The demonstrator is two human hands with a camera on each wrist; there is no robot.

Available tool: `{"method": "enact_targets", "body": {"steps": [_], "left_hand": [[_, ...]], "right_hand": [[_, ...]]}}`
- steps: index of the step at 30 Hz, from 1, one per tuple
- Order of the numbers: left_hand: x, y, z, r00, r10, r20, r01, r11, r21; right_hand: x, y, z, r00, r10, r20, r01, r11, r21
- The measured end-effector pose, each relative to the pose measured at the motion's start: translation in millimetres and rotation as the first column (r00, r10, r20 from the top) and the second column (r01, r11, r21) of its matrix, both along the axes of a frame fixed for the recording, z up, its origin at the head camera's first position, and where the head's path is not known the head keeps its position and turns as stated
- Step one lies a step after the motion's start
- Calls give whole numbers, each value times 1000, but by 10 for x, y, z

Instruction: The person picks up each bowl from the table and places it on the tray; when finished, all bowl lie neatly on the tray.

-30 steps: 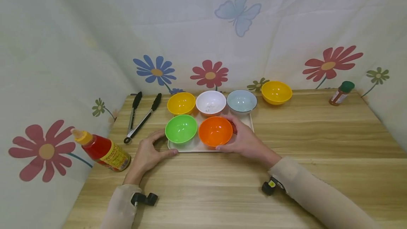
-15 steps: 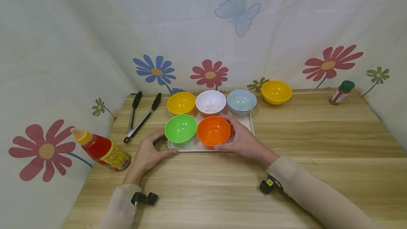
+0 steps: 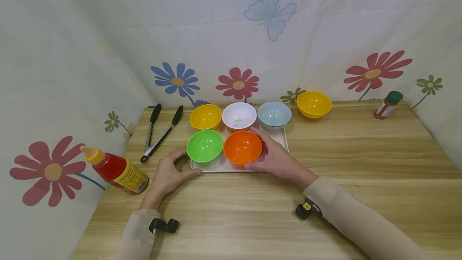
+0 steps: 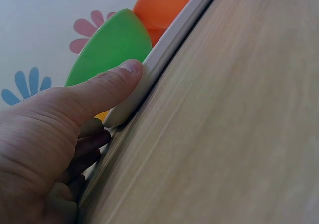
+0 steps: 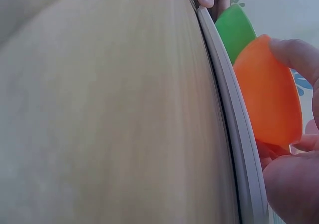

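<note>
My right hand (image 3: 272, 157) grips an orange bowl (image 3: 242, 147) by its right side, thumb at the front and fingers behind. The bowl is over the front of a white tray (image 3: 223, 167), beside a green bowl (image 3: 205, 146); in the right wrist view, the orange bowl's (image 5: 266, 92) wall and the thumb against it show. At the tray's front left corner my left hand (image 3: 169, 173) holds the edge, thumb along the front. In the left wrist view its thumb (image 4: 112, 84) lies over the tray rim (image 4: 164, 47) near the green bowl; its other fingers are partly hidden.
Behind stand a yellow bowl (image 3: 205, 118), a white bowl (image 3: 239, 116) with small specks inside, and a grey-blue bowl (image 3: 274, 114). Another yellow bowl (image 3: 314, 104) sits off the tray. Tongs (image 3: 160, 137) and a red sauce bottle (image 3: 120, 173) are left; a green-capped shaker (image 3: 388, 105) is far right.
The orange bowl has shifted slightly left, closer to the green bowl, with my right hand around it. My left hand has stayed at the tray corner.
</note>
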State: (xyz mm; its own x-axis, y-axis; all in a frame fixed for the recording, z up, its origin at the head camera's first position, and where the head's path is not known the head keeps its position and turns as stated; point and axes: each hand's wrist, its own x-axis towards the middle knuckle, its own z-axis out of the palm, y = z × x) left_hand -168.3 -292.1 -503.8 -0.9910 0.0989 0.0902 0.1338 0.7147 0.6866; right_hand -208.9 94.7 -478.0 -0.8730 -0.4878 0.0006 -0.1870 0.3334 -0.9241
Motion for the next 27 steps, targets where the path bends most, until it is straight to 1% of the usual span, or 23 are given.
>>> {"method": "enact_targets", "body": {"steps": [4,10,13,19,23,27], "left_hand": [[8,1,15,1000,4,6,-4,1000,-5],[19,-4,21,1000,3,8,-3,1000,-3],[20,-8,16,1000,3,7,-3,1000,-6],[20,-7,17,1000,2,4,-2,1000,-10],[17,-1,18,1000,-1,1,1,1000,-10],[12,6,18,1000,-3,-2,3,1000,-9]], "right_hand": [[5,26,23,1000,-8,-14,8,1000,-11],[2,103,79,1000,-19,-25,17,997,-77],[-8,142,151,999,-24,-41,20,995,-95],[-56,232,308,992,-40,-116,26,992,-125],[-88,318,431,986,-77,-149,52,985,-167],[-121,420,532,970,-126,-206,82,974,-209]]}}
